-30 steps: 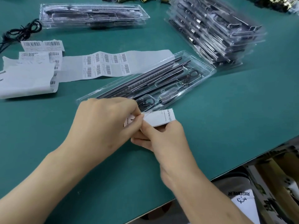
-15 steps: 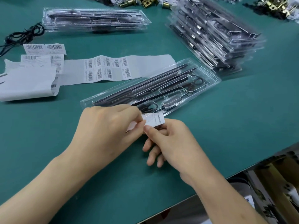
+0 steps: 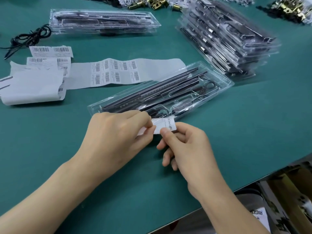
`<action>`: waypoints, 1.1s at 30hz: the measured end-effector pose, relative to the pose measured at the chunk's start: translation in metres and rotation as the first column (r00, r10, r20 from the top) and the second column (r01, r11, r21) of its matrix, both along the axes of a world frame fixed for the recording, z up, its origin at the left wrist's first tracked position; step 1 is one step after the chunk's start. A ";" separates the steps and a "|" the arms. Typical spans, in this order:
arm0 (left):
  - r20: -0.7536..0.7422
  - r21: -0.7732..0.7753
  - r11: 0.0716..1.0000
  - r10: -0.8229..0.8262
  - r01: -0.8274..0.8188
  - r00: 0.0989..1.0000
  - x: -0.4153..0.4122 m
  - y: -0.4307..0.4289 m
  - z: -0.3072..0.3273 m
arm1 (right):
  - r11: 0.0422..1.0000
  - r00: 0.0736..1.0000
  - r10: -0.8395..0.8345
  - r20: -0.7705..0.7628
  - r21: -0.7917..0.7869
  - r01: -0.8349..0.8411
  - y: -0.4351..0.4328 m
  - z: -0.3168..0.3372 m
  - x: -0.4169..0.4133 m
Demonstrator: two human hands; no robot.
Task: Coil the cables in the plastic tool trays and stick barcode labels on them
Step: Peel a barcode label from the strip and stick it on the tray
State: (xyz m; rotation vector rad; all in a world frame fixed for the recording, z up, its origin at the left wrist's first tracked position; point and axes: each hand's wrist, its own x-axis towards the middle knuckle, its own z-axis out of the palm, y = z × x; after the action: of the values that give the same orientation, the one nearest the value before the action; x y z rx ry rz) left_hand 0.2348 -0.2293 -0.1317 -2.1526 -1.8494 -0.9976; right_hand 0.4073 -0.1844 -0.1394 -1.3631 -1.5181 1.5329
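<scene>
A clear plastic tool tray (image 3: 217,81) with dark bars and a coiled black cable lies slantwise on the green table (image 3: 236,135). At its near edge both hands hold a small white label (image 3: 164,126) printed with black text. My left hand (image 3: 116,134) pinches the label's left end between thumb and forefinger. My right hand (image 3: 184,146) pinches its right end with the thumb on top, the other fingers loosely curled below. The label touches or overlaps the tray's rim; I cannot tell whether it sticks.
Barcode label sheets (image 3: 116,71) and used backing paper (image 3: 32,85) lie to the left. A second tray (image 3: 104,21) sits at the back, a stack of filled trays (image 3: 226,36) at the back right. A loose black cable (image 3: 32,36) lies far left. Table edge runs near right.
My right hand has shifted its grip along the label, fingers uncurling below it. The label moved slightly toward the tray's near edge. The camera tilted a little.
</scene>
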 end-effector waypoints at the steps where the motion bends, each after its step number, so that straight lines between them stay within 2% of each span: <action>1: -0.006 0.008 1.000 0.006 -0.006 1.000 0.001 0.000 0.000 | 0.998 0.997 -0.050 -0.062 -0.035 0.047 -0.004 0.000 -0.002; 3: -0.021 0.018 1.000 0.017 -0.017 1.000 0.004 0.000 -0.002 | 0.987 0.980 -0.138 -0.142 -0.100 0.125 -0.013 0.000 -0.005; 6: -0.014 -0.005 1.000 0.013 -0.013 1.000 0.005 0.000 -0.003 | 0.971 0.955 -0.229 -0.188 -0.117 0.210 -0.021 -0.001 -0.011; 13: -0.017 0.018 1.000 0.017 -0.017 1.000 0.008 -0.001 -0.002 | 0.947 0.932 -0.281 -0.228 -0.221 0.232 -0.018 0.003 -0.015; 17: 0.016 0.003 1.000 0.020 -0.020 1.000 0.008 -0.002 -0.003 | 0.957 0.953 -0.249 -0.174 -0.193 0.215 -0.011 0.000 -0.010; 22: 0.060 0.008 1.000 0.017 -0.018 0.998 0.006 -0.001 -0.004 | 0.985 0.985 -0.173 -0.017 0.017 0.173 0.000 -0.004 -0.004; 24: 0.056 0.011 1.000 0.006 -0.007 0.998 0.006 -0.001 -0.005 | 0.991 0.991 -0.130 0.037 0.049 0.128 0.006 -0.006 -0.002; 27: 0.033 0.023 1.000 0.007 -0.008 0.999 0.005 -0.001 -0.007 | 0.996 0.997 -0.080 0.020 -0.037 0.080 0.014 -0.002 0.001; 30: 0.043 0.035 0.999 0.017 -0.019 0.999 0.005 0.000 -0.007 | 0.978 0.993 -0.031 -0.110 -0.209 0.008 0.019 0.005 0.005; 33: 0.049 0.032 0.999 0.001 -0.003 0.999 0.004 0.000 -0.008 | 0.970 0.991 0.011 -0.132 -0.241 -0.043 0.021 0.007 0.009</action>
State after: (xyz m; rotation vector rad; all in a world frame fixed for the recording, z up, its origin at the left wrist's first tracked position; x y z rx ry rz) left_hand 0.2384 -0.2292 -0.1395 -2.1264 -1.8431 -1.0820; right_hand 0.4161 -0.1631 -0.1328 -1.3495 -1.3078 1.8364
